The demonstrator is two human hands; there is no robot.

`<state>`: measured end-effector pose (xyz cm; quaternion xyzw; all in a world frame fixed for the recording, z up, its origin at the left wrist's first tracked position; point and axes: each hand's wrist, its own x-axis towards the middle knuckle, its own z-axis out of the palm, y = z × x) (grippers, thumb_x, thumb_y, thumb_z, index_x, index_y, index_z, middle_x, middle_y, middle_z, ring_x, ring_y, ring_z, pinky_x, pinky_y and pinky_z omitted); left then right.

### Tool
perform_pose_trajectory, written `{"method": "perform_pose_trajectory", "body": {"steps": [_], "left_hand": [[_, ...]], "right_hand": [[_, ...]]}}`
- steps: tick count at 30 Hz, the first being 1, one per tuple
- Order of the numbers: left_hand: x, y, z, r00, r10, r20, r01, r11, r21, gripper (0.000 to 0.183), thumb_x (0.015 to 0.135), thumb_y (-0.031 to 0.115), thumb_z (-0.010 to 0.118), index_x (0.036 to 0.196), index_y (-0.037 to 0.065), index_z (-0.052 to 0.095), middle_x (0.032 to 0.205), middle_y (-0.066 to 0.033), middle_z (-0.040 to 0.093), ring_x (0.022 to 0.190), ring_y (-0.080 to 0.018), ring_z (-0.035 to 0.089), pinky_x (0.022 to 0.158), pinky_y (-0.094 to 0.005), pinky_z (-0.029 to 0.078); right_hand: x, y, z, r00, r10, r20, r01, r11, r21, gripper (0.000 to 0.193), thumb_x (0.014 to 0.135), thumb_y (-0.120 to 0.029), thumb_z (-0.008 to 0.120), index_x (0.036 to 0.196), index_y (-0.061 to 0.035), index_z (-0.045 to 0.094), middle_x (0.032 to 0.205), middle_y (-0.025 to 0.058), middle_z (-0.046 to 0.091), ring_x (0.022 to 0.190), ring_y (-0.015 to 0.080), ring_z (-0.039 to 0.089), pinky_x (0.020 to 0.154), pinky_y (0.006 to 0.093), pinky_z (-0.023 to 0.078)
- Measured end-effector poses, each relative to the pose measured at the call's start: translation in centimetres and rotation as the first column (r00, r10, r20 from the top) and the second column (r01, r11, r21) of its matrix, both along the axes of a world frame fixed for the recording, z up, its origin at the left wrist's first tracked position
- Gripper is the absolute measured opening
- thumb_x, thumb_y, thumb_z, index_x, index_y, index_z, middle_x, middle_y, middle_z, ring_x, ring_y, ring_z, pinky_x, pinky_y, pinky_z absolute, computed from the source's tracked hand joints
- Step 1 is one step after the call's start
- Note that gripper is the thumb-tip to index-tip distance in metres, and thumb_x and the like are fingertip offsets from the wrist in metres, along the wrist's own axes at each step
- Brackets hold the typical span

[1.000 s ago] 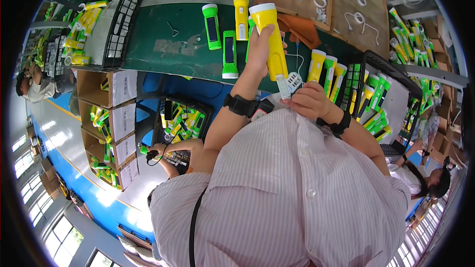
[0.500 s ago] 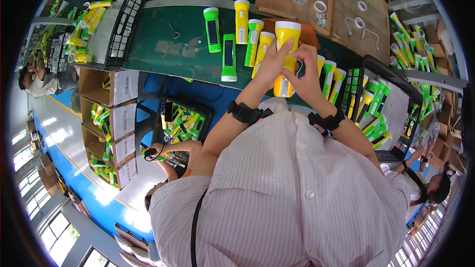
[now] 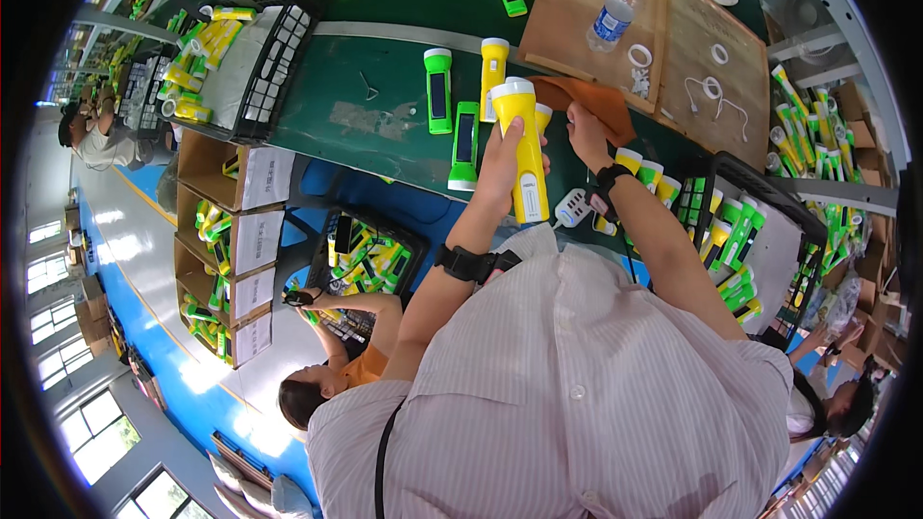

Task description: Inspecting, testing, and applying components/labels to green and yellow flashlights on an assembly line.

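Observation:
A yellow flashlight (image 3: 528, 159) with a white head is in my left hand (image 3: 498, 165), fingers wrapped round its body, head pointing away from me. My right hand (image 3: 587, 138) pinches the near edge of an orange cloth (image 3: 598, 104) lying on the green bench. Left of the held flashlight lie two green flashlights (image 3: 438, 91) with dark solar panels and another yellow flashlight (image 3: 494, 67). A further yellow one is mostly hidden behind the left hand. Several flashlights (image 3: 650, 174) lie right of my right wrist.
A black crate (image 3: 711, 168) of flashlights stands right, another (image 3: 279, 58) at far left. Wooden boards (image 3: 601, 0) carry a water bottle (image 3: 613, 17), white rings and a cable. A white power strip (image 3: 574, 209) sits at the bench edge. A co-worker (image 3: 332, 375) sits lower left.
My right hand has left the flashlight and moved to the orange cloth, which has shifted. My left hand now grips the flashlight alone, tilted. The whole view has shifted slightly.

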<state>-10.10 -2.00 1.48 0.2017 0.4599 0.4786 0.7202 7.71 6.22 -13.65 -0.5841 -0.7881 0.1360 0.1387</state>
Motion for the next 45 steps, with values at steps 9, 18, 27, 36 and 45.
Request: {"method": "perform_pose_trajectory", "body": {"steps": [9, 18, 27, 36, 45], "left_hand": [[1.2, 0.9, -0.7, 0.993, -0.098, 0.069, 0.092, 0.992, 0.080, 0.043, 0.086, 0.018, 0.047, 0.124, 0.004, 0.032, 0.102, -0.0093, 0.052, 0.091, -0.0160, 0.052, 0.074, -0.0302, 0.046], [2.9, 1.1, -0.3, 0.944, -0.201, -0.263, 0.276, 0.916, 0.290, 0.078, 0.075, 0.002, 0.057, 0.136, 0.002, 0.009, 0.113, -0.0115, 0.045, 0.101, -0.0175, 0.048, 0.083, -0.0279, 0.042], [2.2, 0.6, 0.6, 0.939, -0.245, -0.239, 0.309, 0.908, 0.282, 0.082, 0.072, 0.000, 0.060, 0.137, 0.003, 0.009, 0.118, -0.0133, 0.041, 0.079, -0.0159, 0.056, 0.069, -0.0262, 0.046], [1.7, 0.2, 1.7, 0.929, -0.306, -0.207, 0.334, 0.935, 0.116, 0.071, 0.082, 0.020, 0.052, 0.138, 0.014, 0.009, 0.093, -0.0109, 0.052, 0.060, -0.0180, 0.057, 0.053, -0.0260, 0.047], [0.7, 1.2, 0.2, 0.988, -0.152, -0.025, 0.153, 0.988, 0.024, 0.050, 0.082, 0.026, 0.052, 0.123, 0.003, 0.034, 0.083, -0.0098, 0.054, 0.058, -0.0183, 0.057, 0.047, -0.0272, 0.046]], "right_hand": [[-1.0, -4.1, 14.8, 0.487, -0.200, -0.850, -0.023, 0.970, -0.242, 0.013, 0.082, -0.006, 0.053, 0.094, -0.0008, 0.057, 0.078, 0.0059, 0.062, 0.060, 0.0073, 0.056, 0.051, 0.0191, 0.042], [-0.3, -5.6, 18.8, 0.896, 0.066, -0.439, 0.011, 0.985, 0.171, 0.013, 0.077, -0.011, 0.058, 0.088, -0.0046, 0.061, 0.077, 0.0110, 0.062, 0.064, 0.0269, 0.059, 0.057, 0.0311, 0.046], [0.9, -5.3, 19.6, 0.922, 0.050, -0.385, -0.050, 0.999, 0.009, 0.012, 0.075, -0.012, 0.059, 0.083, -0.0041, 0.062, 0.071, 0.0139, 0.060, 0.065, 0.0303, 0.058, 0.058, 0.0347, 0.046], [0.3, -5.4, 19.5, 0.922, 0.098, -0.375, -0.099, 0.995, 0.016, 0.012, 0.074, -0.011, 0.059, 0.083, -0.0036, 0.062, 0.071, 0.0141, 0.060, 0.062, 0.0311, 0.058, 0.057, 0.0339, 0.046], [0.4, -5.1, 19.9, 0.777, -0.041, -0.628, 0.004, 0.998, -0.060, 0.013, 0.078, -0.008, 0.056, 0.087, -0.0006, 0.062, 0.068, 0.0115, 0.063, 0.063, 0.0180, 0.063, 0.057, 0.0258, 0.047]]}}
